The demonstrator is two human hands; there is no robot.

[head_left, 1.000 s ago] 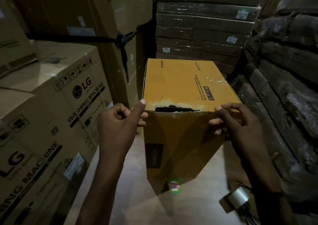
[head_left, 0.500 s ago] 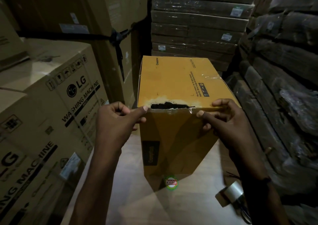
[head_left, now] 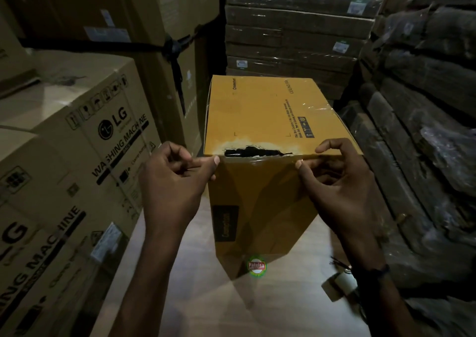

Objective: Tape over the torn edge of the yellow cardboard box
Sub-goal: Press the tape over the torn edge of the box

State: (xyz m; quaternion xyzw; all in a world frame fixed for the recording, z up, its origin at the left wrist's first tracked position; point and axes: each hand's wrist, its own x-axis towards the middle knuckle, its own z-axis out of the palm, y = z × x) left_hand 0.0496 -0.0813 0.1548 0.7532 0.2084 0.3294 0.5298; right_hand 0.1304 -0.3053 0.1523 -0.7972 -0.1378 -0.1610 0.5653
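Note:
The yellow cardboard box (head_left: 262,110) stands on the floor in front of me. A dark jagged tear (head_left: 257,151) runs along its near top edge. A strip of clear tape (head_left: 257,160) is stretched between my hands just below the tear, over the top of the front face. My left hand (head_left: 175,182) pinches the strip's left end at the box's near left corner. My right hand (head_left: 340,177) pinches the right end, its thumb resting on the box's top edge. Whether the strip touches the cardboard, I cannot tell.
A tape roll (head_left: 343,282) lies on the floor by my right forearm. Washing machine cartons (head_left: 85,141) stand close on the left. Flat wrapped cartons (head_left: 296,35) are stacked behind the box, and dark wrapped bundles (head_left: 425,105) line the right side.
My right hand slid left along the top edge, towards the tear. The tape strip between my hands came down to just below the tear. My left hand stayed at the corner.

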